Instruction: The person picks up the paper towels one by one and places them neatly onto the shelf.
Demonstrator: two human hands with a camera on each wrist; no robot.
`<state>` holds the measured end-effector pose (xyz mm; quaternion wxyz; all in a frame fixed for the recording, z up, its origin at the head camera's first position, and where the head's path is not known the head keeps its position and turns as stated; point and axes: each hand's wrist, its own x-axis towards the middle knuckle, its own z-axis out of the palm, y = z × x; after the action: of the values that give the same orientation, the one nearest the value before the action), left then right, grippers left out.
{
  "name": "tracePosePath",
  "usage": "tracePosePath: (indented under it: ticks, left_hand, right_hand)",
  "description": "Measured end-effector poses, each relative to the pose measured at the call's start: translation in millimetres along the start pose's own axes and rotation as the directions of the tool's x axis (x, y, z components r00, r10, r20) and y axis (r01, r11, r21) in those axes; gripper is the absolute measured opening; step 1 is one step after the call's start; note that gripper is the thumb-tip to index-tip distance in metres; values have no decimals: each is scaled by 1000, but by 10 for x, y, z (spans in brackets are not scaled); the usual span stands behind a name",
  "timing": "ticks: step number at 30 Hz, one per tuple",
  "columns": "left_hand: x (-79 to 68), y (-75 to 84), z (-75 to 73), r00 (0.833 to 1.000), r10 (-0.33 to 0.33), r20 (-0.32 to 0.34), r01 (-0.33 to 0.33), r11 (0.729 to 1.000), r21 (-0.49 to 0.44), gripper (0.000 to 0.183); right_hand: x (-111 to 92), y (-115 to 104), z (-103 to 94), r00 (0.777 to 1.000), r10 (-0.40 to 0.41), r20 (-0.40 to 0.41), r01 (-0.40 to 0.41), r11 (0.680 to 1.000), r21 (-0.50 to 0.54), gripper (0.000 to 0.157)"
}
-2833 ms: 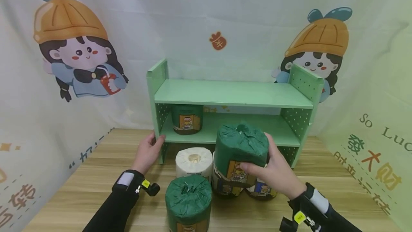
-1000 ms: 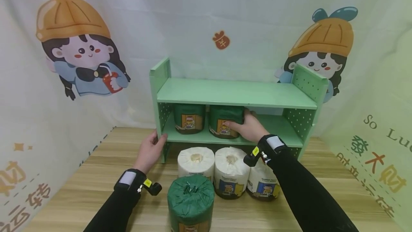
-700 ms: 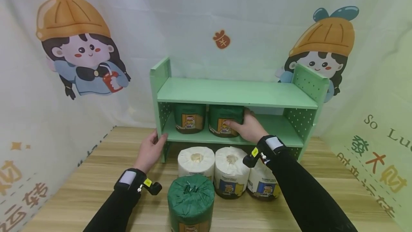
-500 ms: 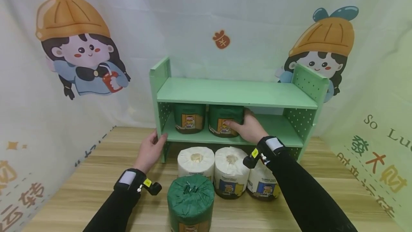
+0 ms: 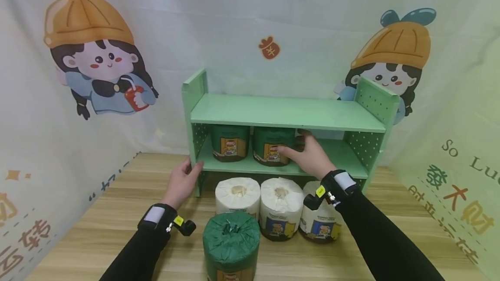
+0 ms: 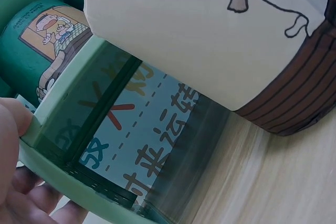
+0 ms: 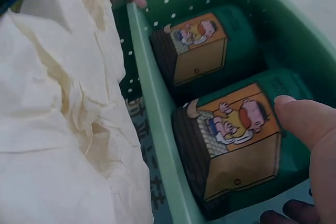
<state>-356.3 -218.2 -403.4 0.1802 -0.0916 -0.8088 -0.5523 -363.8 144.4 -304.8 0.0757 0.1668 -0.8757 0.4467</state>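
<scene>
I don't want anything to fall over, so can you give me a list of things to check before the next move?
1. Shelf being held: ok. The left hand grips its side.
2. Left green roll and right green roll upright on the middle board: ok.
3. Right hand off the right green roll: cannot tell. Its thumb overlaps the roll's front; touching is unclear.
4. Third green roll put away: not ok. It stands on the table.
5. White rolls standing up: ok. All three are upright in front of the shelf.
</scene>
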Motion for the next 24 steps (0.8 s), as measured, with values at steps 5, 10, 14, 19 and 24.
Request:
tracePosePath:
  ticks: [5, 10, 14, 19, 24]
  left_hand:
    - [-3, 14, 1, 1000, -9, 8, 9, 1000, 8, 48]
    - [1, 13, -4, 1000, -6, 10, 6, 1000, 11, 46]
    - [11, -6, -9, 1000, 1, 7, -1, 1000, 19, 47]
    - [16, -7, 1, 1000, 2, 11, -2, 1000, 14, 48]
    - [19, -12, 9, 1000, 8, 13, -8, 1000, 7, 48]
  right_hand:
    - [-180, -43, -115, 1000, 19, 2, -19, 999, 51, 96]
    - [-383, -81, -209, 1000, -8, -6, 9, 996, 90, 95]
    - [-568, -102, -227, 998, -63, -7, 64, 991, 115, 87]
    - [-828, -170, -206, 991, -134, -3, 132, 975, 178, 72]
    - [-1053, -254, -127, 982, -186, 32, 174, 959, 225, 65]
